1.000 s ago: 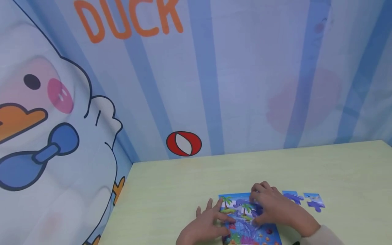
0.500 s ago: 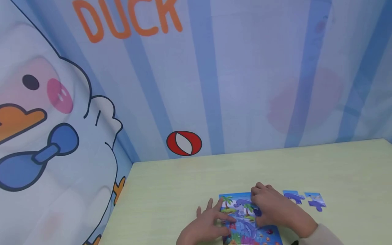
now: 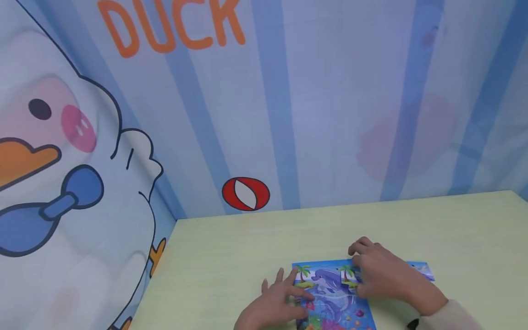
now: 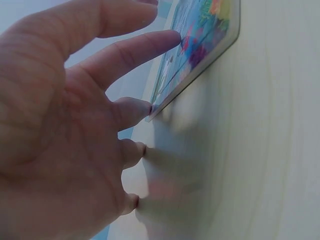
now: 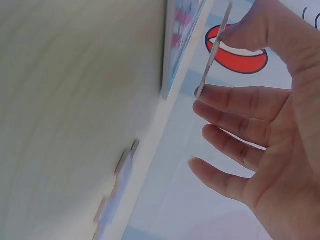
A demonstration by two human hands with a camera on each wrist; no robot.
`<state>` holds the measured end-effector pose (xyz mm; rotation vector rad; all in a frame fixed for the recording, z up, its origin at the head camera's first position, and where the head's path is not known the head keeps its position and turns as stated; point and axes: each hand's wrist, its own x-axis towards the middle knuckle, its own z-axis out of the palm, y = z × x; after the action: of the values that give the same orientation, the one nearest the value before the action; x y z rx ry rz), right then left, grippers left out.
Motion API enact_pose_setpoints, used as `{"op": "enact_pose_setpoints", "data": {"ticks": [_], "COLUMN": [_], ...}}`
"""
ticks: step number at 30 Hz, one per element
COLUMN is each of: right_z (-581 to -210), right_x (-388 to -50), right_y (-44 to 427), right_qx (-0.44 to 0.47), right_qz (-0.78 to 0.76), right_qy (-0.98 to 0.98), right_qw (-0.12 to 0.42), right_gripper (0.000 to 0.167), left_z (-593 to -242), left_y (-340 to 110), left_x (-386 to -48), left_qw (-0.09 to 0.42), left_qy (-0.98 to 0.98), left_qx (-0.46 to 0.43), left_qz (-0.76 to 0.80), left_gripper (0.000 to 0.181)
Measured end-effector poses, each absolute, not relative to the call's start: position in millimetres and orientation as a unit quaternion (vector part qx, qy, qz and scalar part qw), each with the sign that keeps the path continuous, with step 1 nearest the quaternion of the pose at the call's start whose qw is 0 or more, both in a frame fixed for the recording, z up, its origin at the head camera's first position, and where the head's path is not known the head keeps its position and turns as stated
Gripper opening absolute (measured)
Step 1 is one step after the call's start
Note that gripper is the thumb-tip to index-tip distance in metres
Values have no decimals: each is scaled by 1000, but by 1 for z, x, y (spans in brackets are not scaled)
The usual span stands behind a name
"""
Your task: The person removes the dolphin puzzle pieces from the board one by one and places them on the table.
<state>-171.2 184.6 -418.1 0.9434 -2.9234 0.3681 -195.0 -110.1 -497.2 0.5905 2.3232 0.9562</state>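
Right hand (image 3: pixel 383 276) pinching a palm-tree piece (image 3: pixel 348 277), shifted farther from the left hand (image 3: pixel 277 302), which stays spread at the puzzle (image 3: pixel 330 303) edge.

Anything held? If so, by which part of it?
A piece, in the right hand: fingers at one edge, thumb toward the opposite one; exact thumb contact unclear. Left hand holds nothing, touching the puzzle.

a playroom-like corner: duck-print cloth (image 3: pixel 330 114) behind pale table (image 3: pixel 214 256)
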Motion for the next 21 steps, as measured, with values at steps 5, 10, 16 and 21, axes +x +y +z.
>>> {"op": "enact_pose_setpoints", "data": {"ticks": [5,10,16,21], "right_z": [-415,-414,-418,-420], "right_x": [-172,-177,-186,-193], "right_y": [201,216,227,231], "right_qx": [311,317,331,326], "right_qz": [104,102,106,99], "right_qy": [-944,-943,-938,-940], "right_qw": [31,22,15,13], "right_gripper": [13,14,20,25], "left_z": [-461,-471,-514,-522], "left_y": [-108,-111,-119,-117], "left_x": [-177,-181,-199,-204], "left_qw": [274,272,277,282], "left_qy": [865,857,843,844], "left_qx": [228,237,239,239], "left_qz": [353,368,394,390], "left_gripper": [31,29,26,27]}}
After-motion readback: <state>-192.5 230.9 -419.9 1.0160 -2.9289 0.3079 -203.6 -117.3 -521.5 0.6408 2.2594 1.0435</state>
